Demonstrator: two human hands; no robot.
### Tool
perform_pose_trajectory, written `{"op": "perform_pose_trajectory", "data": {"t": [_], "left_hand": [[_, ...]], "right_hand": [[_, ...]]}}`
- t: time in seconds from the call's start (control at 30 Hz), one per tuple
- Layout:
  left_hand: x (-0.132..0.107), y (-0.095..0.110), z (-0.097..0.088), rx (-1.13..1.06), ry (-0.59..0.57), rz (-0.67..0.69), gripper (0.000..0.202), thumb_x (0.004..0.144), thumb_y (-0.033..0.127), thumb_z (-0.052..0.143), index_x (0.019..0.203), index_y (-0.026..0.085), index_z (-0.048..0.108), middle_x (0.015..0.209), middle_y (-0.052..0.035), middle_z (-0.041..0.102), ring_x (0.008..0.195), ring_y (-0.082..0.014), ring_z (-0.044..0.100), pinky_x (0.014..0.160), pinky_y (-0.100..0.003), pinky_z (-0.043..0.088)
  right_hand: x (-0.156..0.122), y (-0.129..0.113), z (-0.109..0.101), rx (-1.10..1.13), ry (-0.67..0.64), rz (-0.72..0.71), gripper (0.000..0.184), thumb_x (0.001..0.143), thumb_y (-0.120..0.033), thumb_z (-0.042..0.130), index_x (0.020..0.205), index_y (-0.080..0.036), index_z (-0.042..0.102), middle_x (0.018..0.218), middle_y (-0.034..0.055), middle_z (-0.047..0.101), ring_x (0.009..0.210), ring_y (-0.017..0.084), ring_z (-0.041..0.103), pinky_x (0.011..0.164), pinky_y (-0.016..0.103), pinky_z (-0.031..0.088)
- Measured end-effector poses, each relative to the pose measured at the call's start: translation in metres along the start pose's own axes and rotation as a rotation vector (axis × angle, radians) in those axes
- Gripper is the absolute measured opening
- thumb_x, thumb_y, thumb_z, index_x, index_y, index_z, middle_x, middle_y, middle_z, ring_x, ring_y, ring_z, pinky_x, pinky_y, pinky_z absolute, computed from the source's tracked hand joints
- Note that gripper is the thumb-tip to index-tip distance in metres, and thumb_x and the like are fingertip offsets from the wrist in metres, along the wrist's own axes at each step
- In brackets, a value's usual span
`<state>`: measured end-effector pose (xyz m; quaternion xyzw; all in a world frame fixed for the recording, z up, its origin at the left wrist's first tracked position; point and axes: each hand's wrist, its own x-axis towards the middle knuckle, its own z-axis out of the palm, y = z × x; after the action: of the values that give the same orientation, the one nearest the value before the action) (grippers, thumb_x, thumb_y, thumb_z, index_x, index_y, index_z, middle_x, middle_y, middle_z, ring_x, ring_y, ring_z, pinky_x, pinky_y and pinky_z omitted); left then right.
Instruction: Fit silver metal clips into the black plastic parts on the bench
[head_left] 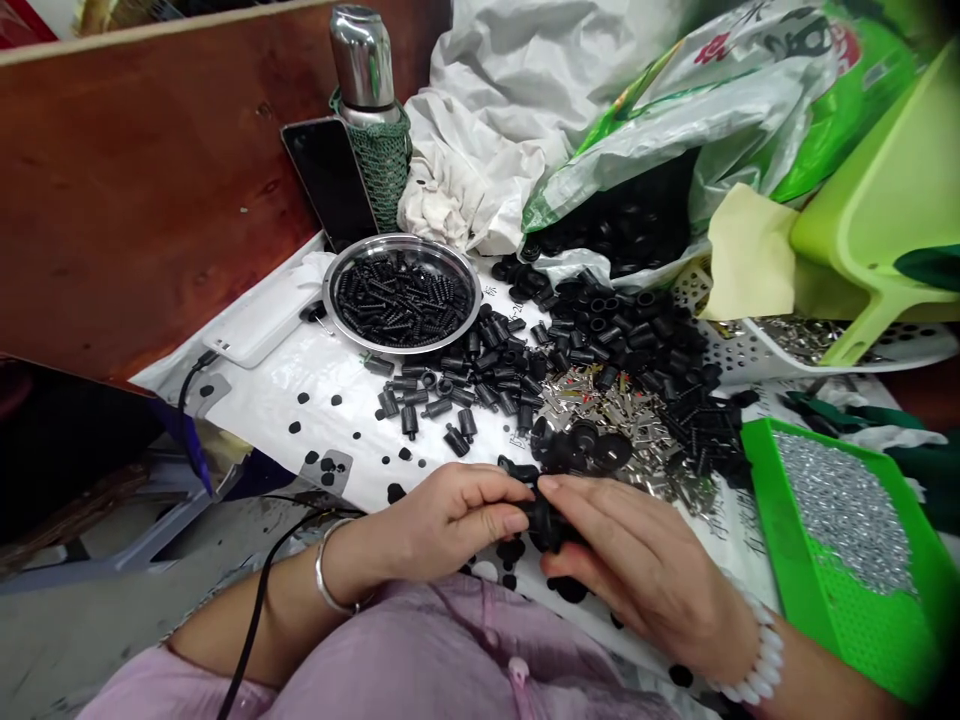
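Both my hands meet at the front edge of the table around a black plastic part (545,515). Thumb and fingers of my left hand (466,515) pinch it from the left. My right hand (634,545) grips it from the right, long fingers laid along its top and the thumb below; much of the part is hidden. Just beyond lie black round discs (581,447) and a heap of small metal pieces (622,415). Black cylindrical sleeves (465,423) are strewn further left, thickening into a pile (626,325) at the back.
A steel bowl (330,300) holds black ribbed pieces. Behind it stand a phone (330,180) and a flask (362,60). On the right are a green tray (840,590) of small silvery pieces, a white perforated basket (739,350) and a green scoop (874,200). A white power bank (262,325) lies left.
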<state>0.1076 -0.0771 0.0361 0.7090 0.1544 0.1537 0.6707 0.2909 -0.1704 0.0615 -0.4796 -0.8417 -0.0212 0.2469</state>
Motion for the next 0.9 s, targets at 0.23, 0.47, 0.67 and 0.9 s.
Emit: {"op": "perform_pose_trajectory", "data": {"t": [0.23, 0.47, 0.67, 0.9], "left_hand": [[0.001, 0.000, -0.001, 0.140, 0.058, 0.055, 0.022, 0.089, 0.026, 0.045, 0.094, 0.013, 0.062, 0.076, -0.0020, 0.057, 0.066, -0.0104, 0.051, 0.061, -0.020, 0.042], [0.003, -0.001, -0.001, 0.082, 0.031, -0.031, 0.021, 0.088, 0.024, 0.045, 0.091, 0.013, 0.063, 0.072, -0.0007, 0.057, 0.065, -0.0099, 0.051, 0.062, -0.020, 0.042], [0.001, -0.006, 0.005, 0.027, 0.083, -0.097, 0.024, 0.088, 0.026, 0.043, 0.096, 0.013, 0.062, 0.072, -0.0005, 0.055, 0.064, -0.0099, 0.049, 0.060, -0.020, 0.041], [0.000, 0.005, 0.004, 0.156, -0.150, -0.047, 0.019, 0.088, 0.025, 0.046, 0.090, 0.014, 0.062, 0.078, -0.0013, 0.056, 0.071, -0.0119, 0.049, 0.065, -0.022, 0.041]], "right_hand": [[0.004, 0.002, -0.008, 0.002, -0.044, 0.083, 0.056, 0.086, -0.048, 0.047, 0.124, -0.006, 0.043, 0.107, 0.0201, 0.064, 0.094, 0.024, 0.064, 0.072, 0.034, 0.056], [-0.003, 0.003, -0.009, -0.022, -0.110, -0.036, 0.041, 0.089, -0.021, 0.047, 0.126, -0.004, 0.041, 0.096, 0.0151, 0.067, 0.084, 0.021, 0.064, 0.071, 0.033, 0.055], [-0.005, -0.002, 0.000, 0.143, -0.105, 0.163, 0.041, 0.093, -0.029, 0.040, 0.129, -0.011, 0.036, 0.099, 0.0113, 0.066, 0.084, 0.017, 0.064, 0.069, 0.027, 0.054], [-0.016, -0.009, 0.000, 0.067, -0.080, 0.098, 0.048, 0.092, -0.041, 0.039, 0.125, -0.006, 0.037, 0.093, 0.0133, 0.065, 0.084, 0.020, 0.063, 0.072, 0.032, 0.052]]}}
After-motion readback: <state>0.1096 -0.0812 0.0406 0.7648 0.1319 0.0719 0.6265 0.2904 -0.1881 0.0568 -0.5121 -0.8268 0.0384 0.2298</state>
